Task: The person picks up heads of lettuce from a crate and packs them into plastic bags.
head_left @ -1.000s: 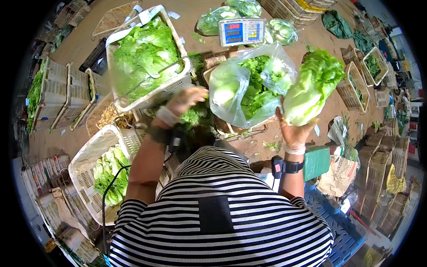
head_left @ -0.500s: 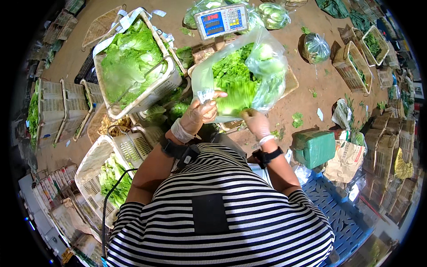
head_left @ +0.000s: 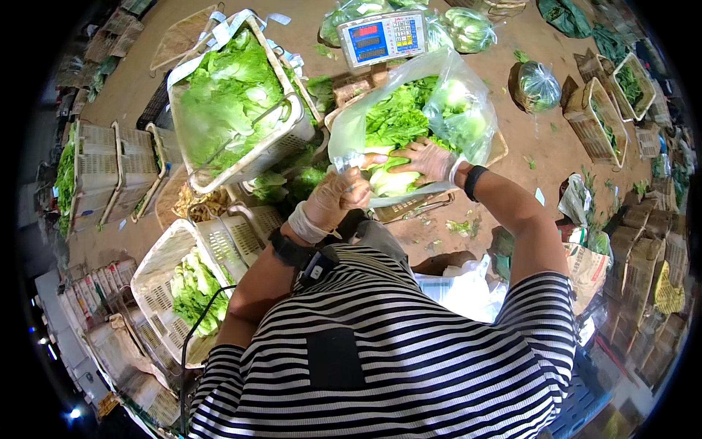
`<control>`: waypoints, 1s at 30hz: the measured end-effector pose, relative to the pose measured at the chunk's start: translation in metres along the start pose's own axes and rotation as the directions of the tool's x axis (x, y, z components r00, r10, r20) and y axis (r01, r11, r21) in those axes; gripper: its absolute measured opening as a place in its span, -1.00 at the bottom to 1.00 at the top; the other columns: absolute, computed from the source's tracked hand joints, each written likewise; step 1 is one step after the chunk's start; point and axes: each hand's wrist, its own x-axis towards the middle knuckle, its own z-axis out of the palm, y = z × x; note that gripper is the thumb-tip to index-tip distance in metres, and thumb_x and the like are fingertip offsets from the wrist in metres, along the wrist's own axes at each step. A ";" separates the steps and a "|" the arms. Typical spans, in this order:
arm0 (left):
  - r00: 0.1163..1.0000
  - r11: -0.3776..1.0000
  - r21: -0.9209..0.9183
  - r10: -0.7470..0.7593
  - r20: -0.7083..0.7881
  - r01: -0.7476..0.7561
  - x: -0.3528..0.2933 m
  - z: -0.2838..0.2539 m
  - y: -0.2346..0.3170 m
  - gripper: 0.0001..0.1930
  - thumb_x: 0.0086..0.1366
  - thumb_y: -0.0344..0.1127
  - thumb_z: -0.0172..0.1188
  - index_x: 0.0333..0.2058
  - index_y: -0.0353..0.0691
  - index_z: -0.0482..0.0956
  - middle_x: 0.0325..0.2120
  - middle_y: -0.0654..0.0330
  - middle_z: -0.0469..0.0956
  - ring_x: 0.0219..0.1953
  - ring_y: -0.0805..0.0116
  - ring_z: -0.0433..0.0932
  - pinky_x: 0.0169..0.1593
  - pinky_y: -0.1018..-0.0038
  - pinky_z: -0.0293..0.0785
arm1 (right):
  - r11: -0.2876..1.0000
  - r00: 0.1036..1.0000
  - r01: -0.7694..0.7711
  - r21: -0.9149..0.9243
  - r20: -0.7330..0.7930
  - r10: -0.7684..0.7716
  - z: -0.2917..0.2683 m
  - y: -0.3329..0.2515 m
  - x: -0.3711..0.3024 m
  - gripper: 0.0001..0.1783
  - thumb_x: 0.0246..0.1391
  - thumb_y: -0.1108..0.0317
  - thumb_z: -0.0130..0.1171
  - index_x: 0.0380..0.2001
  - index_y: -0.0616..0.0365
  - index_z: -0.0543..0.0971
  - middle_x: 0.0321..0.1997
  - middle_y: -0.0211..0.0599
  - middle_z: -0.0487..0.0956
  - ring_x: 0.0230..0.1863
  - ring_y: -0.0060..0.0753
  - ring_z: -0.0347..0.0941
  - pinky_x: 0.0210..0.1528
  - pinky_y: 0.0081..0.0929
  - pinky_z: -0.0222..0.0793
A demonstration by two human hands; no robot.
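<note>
A clear plastic bag (head_left: 352, 130) of green leafy lettuce (head_left: 395, 117) sits on a scale in front of me. My left hand (head_left: 333, 199), in a thin glove, is closed on the bag's near left edge, and a small whitish piece shows at its fingertips. Inside the bag, my gloved right hand (head_left: 430, 162) lies on the lettuce with its fingers spread. Beyond the bag stands the scale's display (head_left: 384, 38) with lit digits and a keypad. A cream plastic crate (head_left: 289, 132) heaped with lettuce is to the left of the bag.
At lower left, another cream crate (head_left: 157, 293) holds lettuce. Filled bags (head_left: 468, 29) lie behind the scale, and a round bagged bundle (head_left: 539, 86) rests on the floor at right. Farther right are more crates (head_left: 596, 132). White plastic bags (head_left: 468, 293) lie near my right side.
My right hand has moved from the bag's near edge forward onto the lettuce inside, its fingers now spread. My left hand keeps its hold on the bag. The whole view has shifted slightly.
</note>
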 end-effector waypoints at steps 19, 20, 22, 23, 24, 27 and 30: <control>0.982 0.900 0.434 0.109 -0.151 -0.033 -0.077 -0.033 0.044 -0.52 0.30 -0.12 -0.01 0.11 -0.28 0.31 -0.01 0.03 0.44 0.05 0.26 0.41 0.12 0.39 0.30 | 0.753 0.634 -0.323 0.573 -0.459 0.622 -0.076 -0.077 -0.029 -0.80 0.01 0.25 0.14 -0.26 -0.07 0.61 -0.12 -0.40 0.58 0.04 -0.33 0.39 0.20 -0.14 0.07; 0.955 0.945 0.326 0.120 -0.270 -0.027 -0.103 -0.038 0.048 -0.50 0.28 -0.08 0.02 0.11 -0.24 0.32 -0.05 0.04 0.47 0.04 0.25 0.42 0.10 0.38 0.31 | 0.708 0.521 -0.289 0.645 -0.515 0.681 -0.091 -0.086 -0.027 -0.80 0.00 0.30 0.15 -0.26 -0.01 0.60 -0.12 -0.36 0.58 0.01 -0.31 0.42 0.18 -0.21 0.13; 0.867 0.952 0.280 0.244 -0.434 -0.127 -0.152 -0.059 0.055 -0.46 0.25 0.00 0.04 0.11 -0.19 0.32 -0.13 0.05 0.52 -0.02 0.26 0.45 0.05 0.38 0.32 | 0.665 0.336 -0.148 0.732 -0.595 0.730 -0.122 -0.113 -0.019 -0.78 -0.02 0.49 0.11 -0.24 0.13 0.58 -0.13 -0.23 0.56 -0.07 -0.27 0.45 0.07 -0.40 0.26; 0.777 0.945 0.288 0.297 -0.556 -0.155 -0.178 -0.062 0.058 -0.44 0.24 0.04 0.03 0.12 -0.17 0.31 -0.14 0.06 0.52 -0.06 0.25 0.46 0.03 0.38 0.33 | 0.626 0.264 -0.062 0.777 -0.592 0.761 -0.130 -0.125 -0.012 -0.77 -0.02 0.51 0.10 -0.24 0.14 0.57 -0.13 -0.22 0.56 -0.07 -0.27 0.45 0.05 -0.40 0.28; 0.671 0.937 0.297 0.341 -0.658 -0.184 -0.205 -0.066 0.061 -0.42 0.23 0.07 0.03 0.13 -0.15 0.31 -0.15 0.06 0.52 -0.09 0.25 0.47 0.01 0.38 0.34 | 0.587 0.189 0.021 0.809 -0.580 0.792 -0.138 -0.136 -0.003 -0.76 -0.01 0.53 0.08 -0.23 0.16 0.56 -0.14 -0.20 0.55 -0.07 -0.26 0.44 0.04 -0.41 0.29; 0.212 0.941 0.290 0.324 -0.922 -0.176 -0.305 -0.125 0.034 -0.44 0.20 0.08 0.06 0.08 -0.13 0.34 -0.21 0.15 0.52 -0.16 0.35 0.48 -0.07 0.44 0.34 | 0.599 0.297 0.269 0.754 -0.657 0.693 -0.160 -0.166 0.043 -0.76 0.00 0.53 0.08 -0.20 0.18 0.55 -0.13 -0.22 0.54 -0.05 -0.26 0.43 0.04 -0.40 0.29; 0.009 0.961 0.182 0.188 -0.982 -0.207 -0.401 -0.153 0.003 -0.47 0.19 0.05 0.08 0.05 -0.11 0.38 -0.26 0.25 0.52 -0.23 0.45 0.47 -0.19 0.50 0.31 | 0.568 0.547 0.416 0.710 -0.695 0.468 -0.190 -0.202 0.098 -0.75 -0.01 0.54 0.08 -0.20 0.18 0.54 -0.10 -0.21 0.54 -0.04 -0.24 0.43 0.04 -0.39 0.29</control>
